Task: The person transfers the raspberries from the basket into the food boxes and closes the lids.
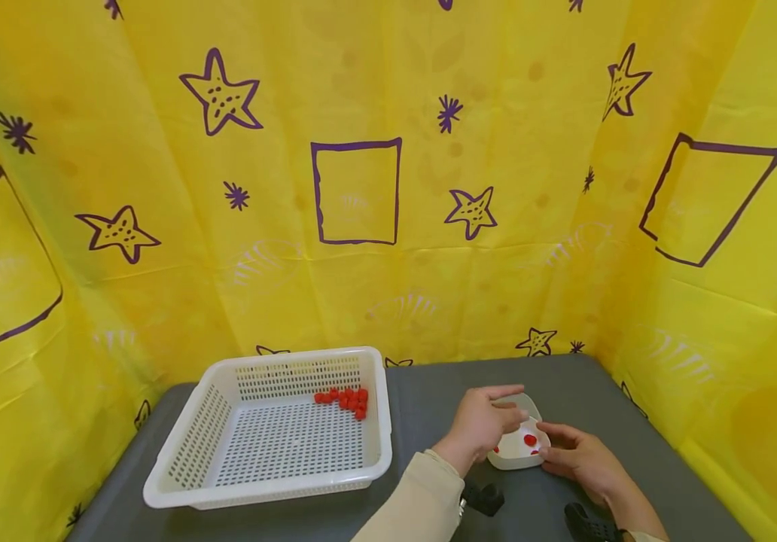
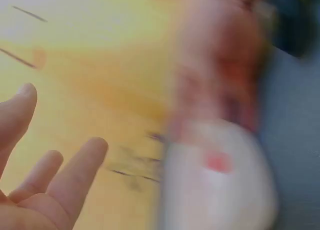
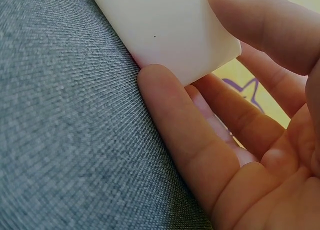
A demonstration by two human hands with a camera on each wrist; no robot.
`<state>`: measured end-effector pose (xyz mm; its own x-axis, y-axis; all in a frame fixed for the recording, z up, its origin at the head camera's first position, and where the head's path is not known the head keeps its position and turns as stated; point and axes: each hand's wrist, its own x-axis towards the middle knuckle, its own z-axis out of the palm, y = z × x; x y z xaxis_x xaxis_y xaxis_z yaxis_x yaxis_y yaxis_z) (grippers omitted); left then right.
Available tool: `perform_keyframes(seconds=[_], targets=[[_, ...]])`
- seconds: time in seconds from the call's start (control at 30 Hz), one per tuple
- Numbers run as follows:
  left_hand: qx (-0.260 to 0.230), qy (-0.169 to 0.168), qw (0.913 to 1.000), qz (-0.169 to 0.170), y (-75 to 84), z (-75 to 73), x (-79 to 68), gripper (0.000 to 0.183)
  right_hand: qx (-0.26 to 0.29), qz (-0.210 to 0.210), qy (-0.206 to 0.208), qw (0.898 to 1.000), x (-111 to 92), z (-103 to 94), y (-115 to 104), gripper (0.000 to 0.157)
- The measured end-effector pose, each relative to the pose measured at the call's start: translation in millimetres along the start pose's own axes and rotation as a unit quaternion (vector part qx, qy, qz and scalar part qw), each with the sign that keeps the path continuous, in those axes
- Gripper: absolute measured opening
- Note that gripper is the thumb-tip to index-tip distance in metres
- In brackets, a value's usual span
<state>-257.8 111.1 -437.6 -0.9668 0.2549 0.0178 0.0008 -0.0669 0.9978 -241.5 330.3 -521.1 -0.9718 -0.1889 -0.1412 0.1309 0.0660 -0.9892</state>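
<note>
A small white bowl [image 1: 514, 452] with rounded corners stands on the right of the grey table, a few small red pieces [image 1: 530, 439] inside it. At the bowl's right side, my right hand [image 1: 585, 455] holds it by the wall. The right wrist view shows the fingers and thumb of that hand [image 3: 240, 155] around the bowl's outer side [image 3: 165, 34], close to the cloth. My left hand [image 1: 479, 423] is over the bowl's left part and hides some of it. In the left wrist view its fingers [image 2: 75, 182] are extended with nothing between them; the bowl there is blurred.
Left of the hands stands a large white perforated basket [image 1: 273, 491], with several red pieces [image 1: 351, 400] grouped at its far right corner. Yellow patterned curtain [image 1: 361, 301] encloses the table's back and sides. Grey tabletop [image 1: 429, 391] lies between basket and bowl.
</note>
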Motion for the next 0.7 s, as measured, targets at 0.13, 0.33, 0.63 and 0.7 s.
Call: perform_keyframes(seconds=[0.13,0.33,0.63,0.7], targets=[[-0.055,-0.037,0.9968,0.045,60.4,-24.1,-4.4,0.041,-0.006,0.005,0.006,1.0,-1,1.1,-1,0.059],[-0.013,-0.068,0.9886,0.134,136.1,-87.4,-13.7,0.047,-0.01,0.014,0.018,1.0,-4,0.9,-2,0.062],[0.048,0.033,0.9939,0.094,155.3,-193.3,-21.5,0.051,-0.013,0.023,0.024,0.999,0,-0.8,3,0.06],[0.068,0.052,0.994,0.069,150.0,-211.5,-23.1,0.051,-0.015,0.02,0.021,0.999,0,0.4,2,0.06]])
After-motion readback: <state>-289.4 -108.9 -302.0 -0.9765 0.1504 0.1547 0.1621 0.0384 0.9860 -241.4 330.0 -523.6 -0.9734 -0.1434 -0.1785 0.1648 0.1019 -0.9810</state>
